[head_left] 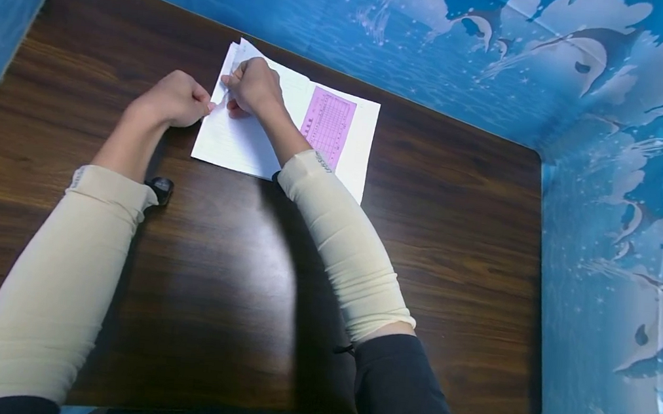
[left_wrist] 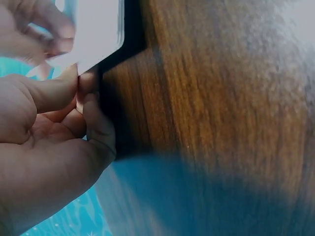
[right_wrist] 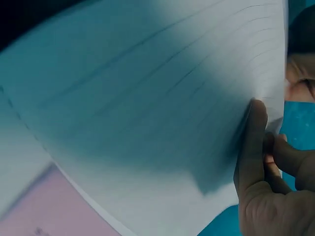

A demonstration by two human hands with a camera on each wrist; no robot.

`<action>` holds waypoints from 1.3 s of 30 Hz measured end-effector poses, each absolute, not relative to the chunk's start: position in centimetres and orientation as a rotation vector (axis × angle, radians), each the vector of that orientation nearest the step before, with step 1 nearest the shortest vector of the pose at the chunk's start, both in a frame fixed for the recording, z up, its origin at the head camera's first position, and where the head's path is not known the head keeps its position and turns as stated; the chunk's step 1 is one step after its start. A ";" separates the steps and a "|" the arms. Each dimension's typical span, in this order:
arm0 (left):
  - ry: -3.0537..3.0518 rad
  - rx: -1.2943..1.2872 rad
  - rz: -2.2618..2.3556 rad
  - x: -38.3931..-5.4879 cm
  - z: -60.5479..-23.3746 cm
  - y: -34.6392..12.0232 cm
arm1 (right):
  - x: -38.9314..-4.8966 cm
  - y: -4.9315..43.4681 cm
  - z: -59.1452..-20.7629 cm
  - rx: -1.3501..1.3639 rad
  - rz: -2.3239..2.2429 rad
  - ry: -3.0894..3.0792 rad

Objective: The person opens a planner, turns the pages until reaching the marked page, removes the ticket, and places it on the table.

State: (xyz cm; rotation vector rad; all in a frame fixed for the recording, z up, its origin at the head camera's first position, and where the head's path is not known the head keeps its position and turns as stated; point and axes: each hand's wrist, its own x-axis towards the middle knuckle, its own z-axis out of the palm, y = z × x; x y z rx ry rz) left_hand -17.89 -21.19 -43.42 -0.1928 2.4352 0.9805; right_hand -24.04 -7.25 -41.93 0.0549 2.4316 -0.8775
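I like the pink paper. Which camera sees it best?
The head view: the whole pink paper lies flat on the white sheets, printed grid visible. The right wrist view catches only a blurry pink corner. The left wrist view misses it.

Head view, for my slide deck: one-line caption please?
Both hands, left and right, pinch a lined white sheet on a dark wooden table.

Table glare; wrist views perhaps defocused
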 end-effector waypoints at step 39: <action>2.390 -0.179 0.908 -18.4 -42.8 -21.0 | -23.1 -5.0 -41.6 -0.443 -0.512 2.493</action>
